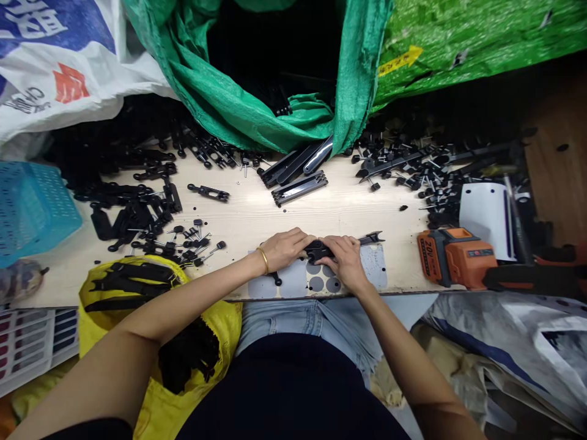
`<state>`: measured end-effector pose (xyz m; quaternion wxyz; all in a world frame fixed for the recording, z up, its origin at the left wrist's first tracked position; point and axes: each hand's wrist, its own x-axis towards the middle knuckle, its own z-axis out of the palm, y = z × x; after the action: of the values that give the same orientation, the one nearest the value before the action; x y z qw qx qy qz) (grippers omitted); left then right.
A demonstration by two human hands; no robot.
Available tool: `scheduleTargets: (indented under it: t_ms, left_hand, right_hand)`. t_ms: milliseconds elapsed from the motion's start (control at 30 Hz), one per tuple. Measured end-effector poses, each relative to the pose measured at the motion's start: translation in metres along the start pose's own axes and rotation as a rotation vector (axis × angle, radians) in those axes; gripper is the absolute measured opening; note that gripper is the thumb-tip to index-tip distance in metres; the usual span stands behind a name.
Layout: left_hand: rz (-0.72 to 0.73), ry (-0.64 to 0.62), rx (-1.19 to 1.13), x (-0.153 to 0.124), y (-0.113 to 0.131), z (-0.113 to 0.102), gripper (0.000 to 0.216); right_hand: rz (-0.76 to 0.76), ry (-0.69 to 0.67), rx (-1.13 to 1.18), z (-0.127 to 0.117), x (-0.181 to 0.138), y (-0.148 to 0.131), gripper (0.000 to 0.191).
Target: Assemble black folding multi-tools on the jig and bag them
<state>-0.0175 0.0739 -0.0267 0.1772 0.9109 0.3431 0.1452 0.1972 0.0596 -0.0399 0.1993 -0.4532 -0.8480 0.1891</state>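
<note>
Both hands meet at the near edge of the wooden table (247,214). My left hand (285,247), with a gold bangle at the wrist, is closed round one end of a long black plastic part (318,249). My right hand (345,260) grips the same part from the right; its forked tip (372,237) sticks out past my fingers. The part rests over a grey metal plate (316,278) with round holes. A small black pin (276,280) lies on the plate just below my left hand.
Black plastic parts and pins (147,208) lie piled at left, more (413,165) at back right. A green sack (257,104) opens at the back, dark bars (299,186) before it. An orange cordless tool (454,256) sits at right, a blue basket (32,208) at left, a yellow bag (137,293) by my left arm.
</note>
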Motion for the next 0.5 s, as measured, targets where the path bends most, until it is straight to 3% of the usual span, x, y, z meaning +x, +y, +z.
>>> scheduleTargets:
  t_ms: [200,400,500]
  left_hand:
    - [0.004,-0.002,-0.001,0.001,0.0,0.001,0.032]
    - [0.018,-0.085,0.008,0.004,-0.004,-0.002,0.032]
    - [0.059,-0.124,-0.021,0.009,-0.008,-0.005,0.032]
  right_hand:
    - [-0.091,-0.107,0.032,-0.006,0.008,0.017,0.035]
    - [-0.006,-0.065,-0.007,-0.001,-0.002,0.0,0.04]
    - [0.044,-0.128,0.074,-0.016,0.001,-0.002,0.038]
